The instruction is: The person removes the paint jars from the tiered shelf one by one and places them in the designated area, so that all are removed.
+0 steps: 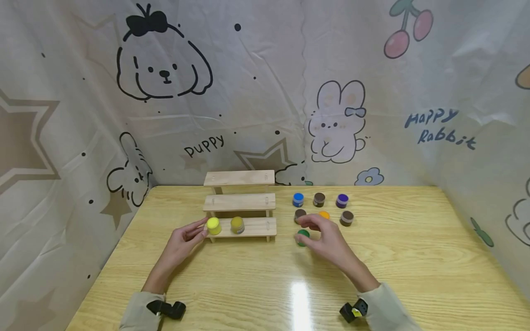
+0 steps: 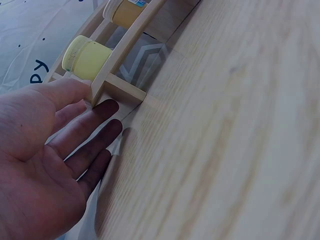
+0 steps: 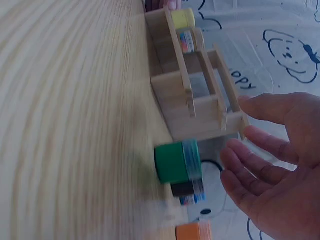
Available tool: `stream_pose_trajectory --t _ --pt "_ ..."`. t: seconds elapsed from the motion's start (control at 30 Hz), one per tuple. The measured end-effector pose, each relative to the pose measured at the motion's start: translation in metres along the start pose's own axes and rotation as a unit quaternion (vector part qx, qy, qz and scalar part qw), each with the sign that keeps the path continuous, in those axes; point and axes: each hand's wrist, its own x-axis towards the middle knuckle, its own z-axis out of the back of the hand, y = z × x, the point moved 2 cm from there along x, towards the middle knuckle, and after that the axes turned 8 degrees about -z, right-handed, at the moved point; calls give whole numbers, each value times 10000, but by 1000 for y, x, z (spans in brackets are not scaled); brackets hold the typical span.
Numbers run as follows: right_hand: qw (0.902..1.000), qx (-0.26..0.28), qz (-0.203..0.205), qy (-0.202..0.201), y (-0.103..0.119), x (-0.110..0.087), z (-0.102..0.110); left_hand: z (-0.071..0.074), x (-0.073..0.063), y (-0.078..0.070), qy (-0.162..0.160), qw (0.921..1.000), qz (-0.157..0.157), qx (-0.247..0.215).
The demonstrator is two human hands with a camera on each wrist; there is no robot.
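A three-step wooden shelf [image 1: 248, 228] carries a bright yellow paint jar [image 1: 213, 225] and an ochre paint jar [image 1: 238, 225] on its lowest step. At that step's left end, beside the yellow jar, my left hand [image 1: 187, 240] touches the shelf with fairly straight fingers; its thumb lies at the board's corner in the left wrist view. Over the green paint jar [image 1: 303, 237] hovers my right hand [image 1: 329, 239], fingers spread and bent a little, partly hiding the jar. The right wrist view shows a gap between this hand [image 3: 280, 160] and the green jar [image 3: 172, 162].
Behind the green jar stand an orange jar [image 1: 324, 215] and two brown jars [image 1: 300, 216]. A blue jar [image 1: 298, 199], a dark brown jar [image 1: 319, 199] and a purple jar [image 1: 342, 200] line the back. A printed curtain [image 1: 265, 92] borders the wooden table [image 1: 248, 285].
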Motion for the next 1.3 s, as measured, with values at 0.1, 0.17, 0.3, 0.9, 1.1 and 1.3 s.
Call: stream_pose_trajectory --t 0.1,0.17,0.3,0.9,1.1,1.3 --pt "9998 95 171 32 5 4 -7 -1 1 1 12 10000 -55 -53" --pt "9995 166 261 85 9 7 -12 -1 2 1 13 10000 -51 -59" --pt "9987 285 396 159 18 12 -21 -1 2 1 -4 10000 13 -33" --pt "9943 900 356 450 45 37 -68 -1 2 0 -10 10000 9 -26" --pt "9946 835 374 485 50 46 -85 -1 0 -1 -21 10000 21 -10" --pt "9951 776 385 486 52 53 -102 -1 0 -2 -20 10000 29 6"
